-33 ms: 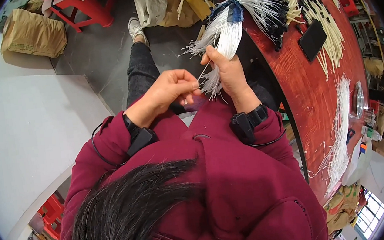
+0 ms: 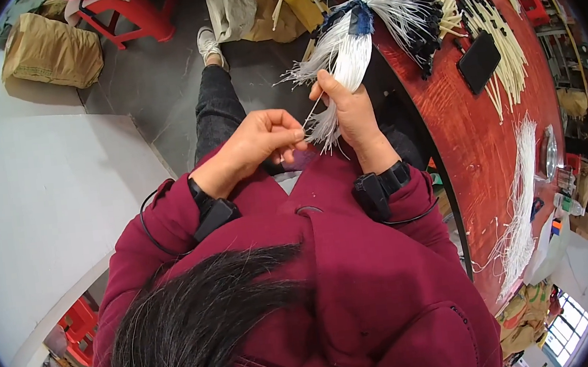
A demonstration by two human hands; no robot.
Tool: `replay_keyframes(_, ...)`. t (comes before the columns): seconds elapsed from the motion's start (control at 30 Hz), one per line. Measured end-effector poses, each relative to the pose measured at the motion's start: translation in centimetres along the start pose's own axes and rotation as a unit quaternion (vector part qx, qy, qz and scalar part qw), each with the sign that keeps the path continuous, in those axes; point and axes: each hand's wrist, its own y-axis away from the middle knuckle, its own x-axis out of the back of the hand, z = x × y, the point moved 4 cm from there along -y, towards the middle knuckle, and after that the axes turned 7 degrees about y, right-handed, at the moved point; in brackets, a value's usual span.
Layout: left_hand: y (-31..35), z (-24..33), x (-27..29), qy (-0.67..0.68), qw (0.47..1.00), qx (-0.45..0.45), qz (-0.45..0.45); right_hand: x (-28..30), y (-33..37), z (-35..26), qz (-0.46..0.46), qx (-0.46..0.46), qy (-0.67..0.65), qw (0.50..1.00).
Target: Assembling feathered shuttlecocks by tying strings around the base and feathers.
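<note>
A bundle of white cords (image 2: 349, 63) hangs over the table's left edge, tied round its upper part with a dark blue cloth strip (image 2: 360, 16). My right hand (image 2: 352, 109) is closed around the lower part of the bundle, thumb on top, with loose ends fanning out below the fist. To its left, my left hand (image 2: 264, 140) pinches one thin white cord (image 2: 310, 116) between thumb and forefinger. That cord runs up toward the bundle beside my right thumb. The left hand's other fingers are curled, and their tips are partly hidden.
On the red wooden table (image 2: 458, 145) at right lie a black phone (image 2: 479, 62), cream sticks with black ends (image 2: 505, 46) and a long pile of white cords (image 2: 525, 202). A white board (image 2: 51, 187) stands at left, with a brown paper sack (image 2: 51, 51) and red stool (image 2: 130, 18) beyond.
My left hand's pinching fingers have shifted down slightly, and its lower fingers have moved a little. My right hand keeps its grip on the bundle in the same place.
</note>
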Motion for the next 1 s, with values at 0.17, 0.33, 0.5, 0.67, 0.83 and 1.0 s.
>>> replay_keyframes(0.17, 0.8, 2.3, -1.5, -0.028, 0.980, -0.196, -0.031, 0.2, -0.2, 0.3, 0.014, -0.017, -0.005, 1.000)
replay_keyframes(0.33, -2.4, 5.2, -3.5, 0.024, 0.951, -0.307, 0.010, -0.1, 0.0, 0.7, 0.031, -0.003, -0.046, 0.998)
replay_keyframes(0.5, -3.3, 5.9, -0.6, -0.254, 0.826, -0.468, 0.185, 0.2, -0.2, 0.5, 0.007, -0.010, 0.019, 1.000)
replay_keyframes(0.67, -1.7, 5.0, -0.3, -0.402, 0.742, -0.506, 0.177, 0.2, -0.4, 0.5, -0.009, -0.020, 0.039, 0.999)
replay_keyframes(0.83, -1.9, 4.7, -1.4, -0.545, 0.687, -0.453, 0.160, 0.4, -0.5, 0.8, -0.027, -0.019, 0.046, 0.998)
replay_keyframes(1.0, -2.0, 4.8, -0.9, -0.453, 0.759, -0.445, 0.148, 0.3, -0.5, 0.6, -0.035, -0.020, 0.047, 0.998)
